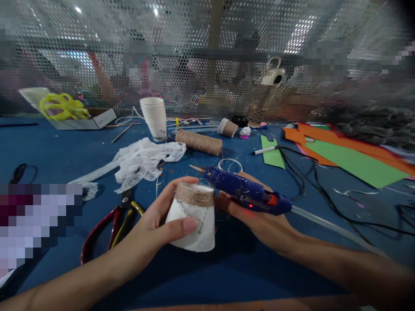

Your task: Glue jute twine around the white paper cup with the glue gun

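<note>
**Two hands, a twine-wrapped cup and a glue gun**

A person's two bare hands meet near the front edge of a blue worktop [58,155]. The left hand [155,220] grips an upturned white paper cup [194,222], thumb across its side. A band of brown twine [194,194] is wound around the cup's upper end. The right hand [256,216] is closed around a blue glue gun [246,192], which lies almost flat, its metal nozzle pointing left just above the twine band. A small red light glows on the gun, and a clear glue stick trails from its back toward the right edge.

To glue well here, it seems best to hold the cup steady, bring the nozzle down to the twine's edge, lay a thin bead, and keep fingers off the hot tip and fresh glue.

Just left of the cup lie pliers [100,233] with red and yellow handles. Beyond them is crumpled white lace [142,162]. Toward the back edge stand a stack of cups [154,116] and a twine spool [199,142]. Green and orange paper sheets [350,157] lie at the right, with black cables crossing nearby. A perforated screen rises behind the worktop.
</note>
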The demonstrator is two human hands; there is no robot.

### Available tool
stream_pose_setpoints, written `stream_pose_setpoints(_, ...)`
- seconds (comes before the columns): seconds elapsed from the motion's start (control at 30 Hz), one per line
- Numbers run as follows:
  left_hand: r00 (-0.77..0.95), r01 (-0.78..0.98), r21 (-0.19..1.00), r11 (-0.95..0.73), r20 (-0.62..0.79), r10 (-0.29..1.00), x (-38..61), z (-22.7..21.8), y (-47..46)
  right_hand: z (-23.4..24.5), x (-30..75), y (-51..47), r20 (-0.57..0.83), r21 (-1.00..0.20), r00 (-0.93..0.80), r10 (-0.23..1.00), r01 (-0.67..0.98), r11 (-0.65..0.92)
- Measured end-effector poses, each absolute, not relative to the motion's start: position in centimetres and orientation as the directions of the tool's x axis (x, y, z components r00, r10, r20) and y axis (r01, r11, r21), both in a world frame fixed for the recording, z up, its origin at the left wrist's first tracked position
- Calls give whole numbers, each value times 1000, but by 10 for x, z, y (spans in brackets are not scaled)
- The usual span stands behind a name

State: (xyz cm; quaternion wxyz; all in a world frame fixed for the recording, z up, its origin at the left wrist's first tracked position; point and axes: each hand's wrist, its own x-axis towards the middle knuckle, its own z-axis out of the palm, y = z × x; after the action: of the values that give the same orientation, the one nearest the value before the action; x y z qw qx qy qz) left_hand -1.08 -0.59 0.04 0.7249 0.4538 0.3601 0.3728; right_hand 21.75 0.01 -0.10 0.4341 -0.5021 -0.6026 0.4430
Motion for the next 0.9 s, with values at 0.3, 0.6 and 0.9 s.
stream_pose_setpoints(0.3, 447, -202, 922, 330, -213, 869, -9, 3, -3, 5, 214, -2, 96, -960, -119, 988, 253, 124)
stream_pose_setpoints(0.6, 457, -154, 923, 353, -251, 854, -9, 2, -4, 2, 215, -4, 140, -965, -57, 989, 215, 149)
stream_pose_setpoints(0.9, 317, -238, 903, 357, -275, 908, -2, 1, -1, 4, 217, -2, 183, -947, -56, 982, 257, 191)
